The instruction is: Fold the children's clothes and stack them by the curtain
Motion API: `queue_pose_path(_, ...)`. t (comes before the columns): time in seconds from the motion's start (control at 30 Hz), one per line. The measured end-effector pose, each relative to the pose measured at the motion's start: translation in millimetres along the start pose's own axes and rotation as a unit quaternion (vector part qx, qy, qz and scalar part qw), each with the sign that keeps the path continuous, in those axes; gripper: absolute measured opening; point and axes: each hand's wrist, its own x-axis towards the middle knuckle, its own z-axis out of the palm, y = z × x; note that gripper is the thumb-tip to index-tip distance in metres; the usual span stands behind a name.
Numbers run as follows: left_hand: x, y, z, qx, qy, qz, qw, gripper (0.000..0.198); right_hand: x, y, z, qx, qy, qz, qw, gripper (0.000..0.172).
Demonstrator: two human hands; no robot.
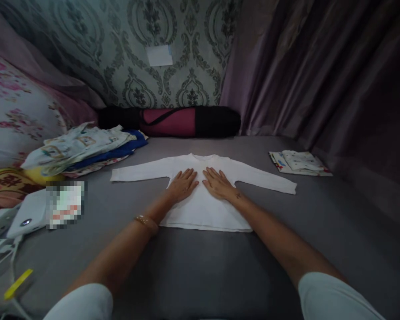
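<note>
A small white long-sleeved shirt (205, 211) lies spread flat on the grey sheet (200, 271), its neckline away from me and both sleeves stretched out sideways. My left hand (183, 184) rests flat on the left side of its chest, fingers extended. Mirroring it, my right hand (218, 182) presses flat on the right side of the chest. A narrow strip of fabric shows between the two hands. Neither hand grips anything. The cloth under my palms is hidden.
Stacked clothes (86, 146) lie at the left, beside a floral pillow (16, 111). Folded cloth (300, 162) sits at the right. A black and maroon rolled bag (170, 122) lies along the wall. A white power bank (30, 213) with a cable is at the near left.
</note>
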Motion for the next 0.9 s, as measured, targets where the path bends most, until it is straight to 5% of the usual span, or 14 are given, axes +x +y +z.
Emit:
queue_pose_path(0.5,-89,13,-30.5,-0.008,-0.076,0.064,0.995,0.062,-97,-39,-10,-0.005,-0.016,-0.118,0.993,0.055)
queue_pose_path(0.9,-136,10,-58.1,-0.022,-0.051,0.092,0.994,0.046,-181,-68,-26,0.049,-0.01,-0.156,0.986,0.058)
